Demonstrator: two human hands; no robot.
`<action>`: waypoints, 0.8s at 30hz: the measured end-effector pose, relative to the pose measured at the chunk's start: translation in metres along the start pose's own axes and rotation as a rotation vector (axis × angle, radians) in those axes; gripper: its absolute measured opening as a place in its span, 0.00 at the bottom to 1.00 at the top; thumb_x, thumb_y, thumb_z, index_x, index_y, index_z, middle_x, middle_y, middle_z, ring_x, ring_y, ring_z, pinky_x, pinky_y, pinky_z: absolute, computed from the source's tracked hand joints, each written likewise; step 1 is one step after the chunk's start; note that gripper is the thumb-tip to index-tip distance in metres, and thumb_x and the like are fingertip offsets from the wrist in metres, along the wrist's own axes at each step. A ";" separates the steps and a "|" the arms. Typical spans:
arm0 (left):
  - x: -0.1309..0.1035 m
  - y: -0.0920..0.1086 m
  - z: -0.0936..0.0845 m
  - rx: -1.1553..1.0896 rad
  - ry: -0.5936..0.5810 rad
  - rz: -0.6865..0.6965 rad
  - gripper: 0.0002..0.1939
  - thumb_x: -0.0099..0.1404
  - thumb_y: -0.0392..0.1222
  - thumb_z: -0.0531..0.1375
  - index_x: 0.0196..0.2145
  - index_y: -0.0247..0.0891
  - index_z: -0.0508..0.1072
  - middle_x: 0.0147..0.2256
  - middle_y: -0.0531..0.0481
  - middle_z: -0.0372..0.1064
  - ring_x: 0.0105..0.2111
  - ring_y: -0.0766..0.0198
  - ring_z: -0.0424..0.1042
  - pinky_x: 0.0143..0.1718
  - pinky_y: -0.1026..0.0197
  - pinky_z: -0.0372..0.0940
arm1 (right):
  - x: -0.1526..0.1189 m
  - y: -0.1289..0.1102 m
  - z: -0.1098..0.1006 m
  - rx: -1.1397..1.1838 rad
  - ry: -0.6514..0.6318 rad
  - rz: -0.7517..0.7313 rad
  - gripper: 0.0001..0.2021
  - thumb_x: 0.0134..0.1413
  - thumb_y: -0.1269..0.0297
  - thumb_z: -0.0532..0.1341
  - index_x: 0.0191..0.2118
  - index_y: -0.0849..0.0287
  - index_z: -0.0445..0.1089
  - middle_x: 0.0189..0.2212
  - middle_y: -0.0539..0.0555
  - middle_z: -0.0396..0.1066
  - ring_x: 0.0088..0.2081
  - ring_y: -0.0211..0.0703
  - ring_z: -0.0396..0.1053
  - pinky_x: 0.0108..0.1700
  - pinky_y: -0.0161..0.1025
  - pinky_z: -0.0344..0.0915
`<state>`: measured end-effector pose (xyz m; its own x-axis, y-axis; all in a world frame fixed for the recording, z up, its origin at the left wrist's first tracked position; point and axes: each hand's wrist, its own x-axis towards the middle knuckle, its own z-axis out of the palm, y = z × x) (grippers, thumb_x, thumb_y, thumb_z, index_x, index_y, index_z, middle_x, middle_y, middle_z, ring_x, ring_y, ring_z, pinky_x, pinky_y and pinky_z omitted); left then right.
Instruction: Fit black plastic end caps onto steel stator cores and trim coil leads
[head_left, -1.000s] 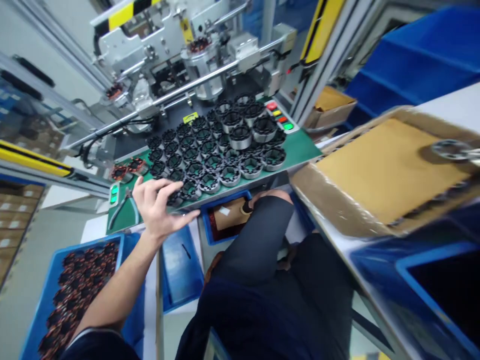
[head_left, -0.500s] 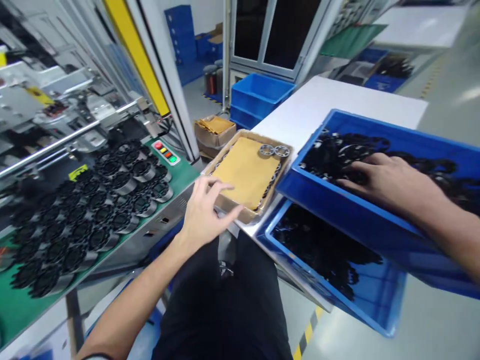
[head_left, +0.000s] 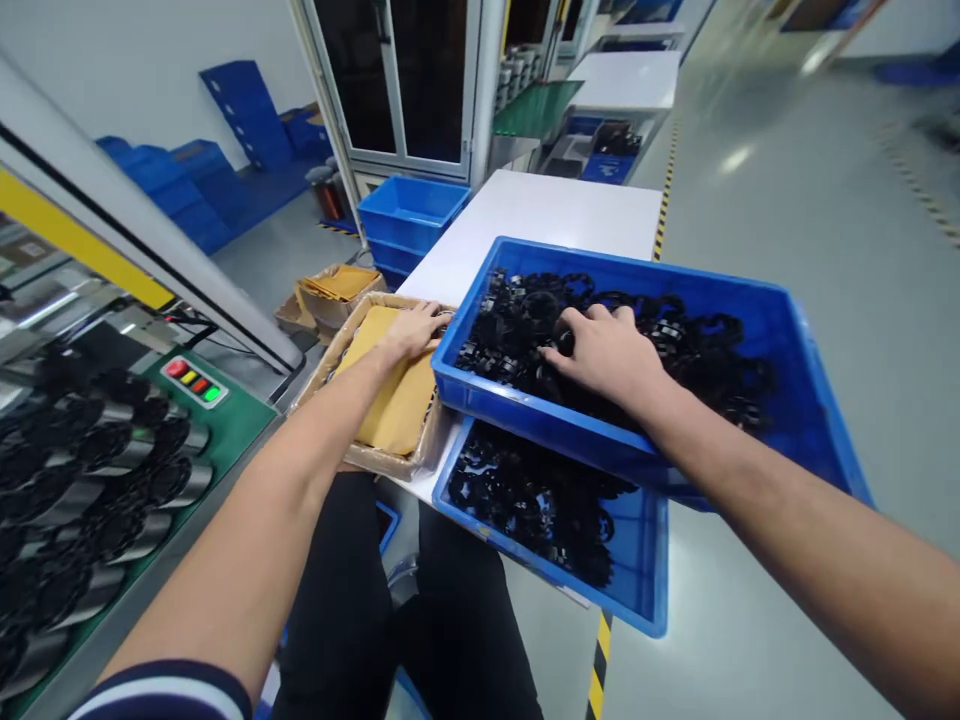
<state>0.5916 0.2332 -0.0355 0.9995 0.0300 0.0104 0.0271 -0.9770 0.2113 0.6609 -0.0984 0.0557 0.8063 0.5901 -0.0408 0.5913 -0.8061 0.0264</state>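
My left hand [head_left: 421, 330] reaches over the far right corner of a cardboard box [head_left: 358, 455] that has a yellow-brown paper sheet [head_left: 401, 405] in it. Its fingers bend down where the metal rings lay; what is under the fingertips is mostly hidden. My right hand [head_left: 604, 350] is inside the upper blue bin [head_left: 540, 402], curled among many black plastic ring parts [head_left: 517, 320]. Thumb and fingers close round a black part there. A lower blue bin [head_left: 652, 570] with more black parts [head_left: 540, 500] sits under the upper one.
Black-and-metal cylindrical parts [head_left: 97, 440] stand on the green bench [head_left: 236, 410] at left, by a button panel [head_left: 193, 382]. Beyond the box are a carton of yellow-brown sheets [head_left: 341, 283], stacked blue bins [head_left: 412, 205] and a white table [head_left: 555, 210].
The view has turned to the right. My left hand has moved from the box's near left edge to its far right corner. My right hand stays in the upper bin, its fingers now round a part.
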 end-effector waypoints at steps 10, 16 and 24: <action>-0.017 0.002 -0.010 -0.308 0.249 -0.152 0.19 0.77 0.58 0.70 0.49 0.38 0.80 0.53 0.41 0.79 0.58 0.47 0.78 0.64 0.41 0.74 | -0.006 -0.010 -0.010 -0.014 -0.075 0.031 0.21 0.79 0.56 0.56 0.68 0.60 0.70 0.53 0.70 0.82 0.57 0.66 0.79 0.55 0.53 0.77; -0.100 0.042 -0.038 -0.863 0.719 -0.339 0.38 0.75 0.84 0.50 0.44 0.45 0.69 0.39 0.46 0.70 0.42 0.52 0.76 0.49 0.50 0.74 | -0.009 -0.012 -0.018 -0.006 -0.018 0.050 0.21 0.76 0.56 0.59 0.67 0.55 0.71 0.57 0.69 0.81 0.60 0.65 0.79 0.54 0.50 0.77; -0.307 0.177 -0.029 -2.020 0.632 -0.556 0.29 0.70 0.74 0.65 0.52 0.49 0.82 0.35 0.48 0.67 0.32 0.56 0.69 0.23 0.60 0.68 | -0.007 -0.009 -0.021 0.023 0.013 0.085 0.16 0.72 0.57 0.65 0.59 0.51 0.80 0.53 0.63 0.85 0.52 0.61 0.83 0.51 0.49 0.76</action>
<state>0.2889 0.0577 0.0272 0.7512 0.6080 -0.2569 -0.2400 0.6142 0.7518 0.6505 -0.0937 0.0771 0.8539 0.5198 -0.0265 0.5201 -0.8541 0.0059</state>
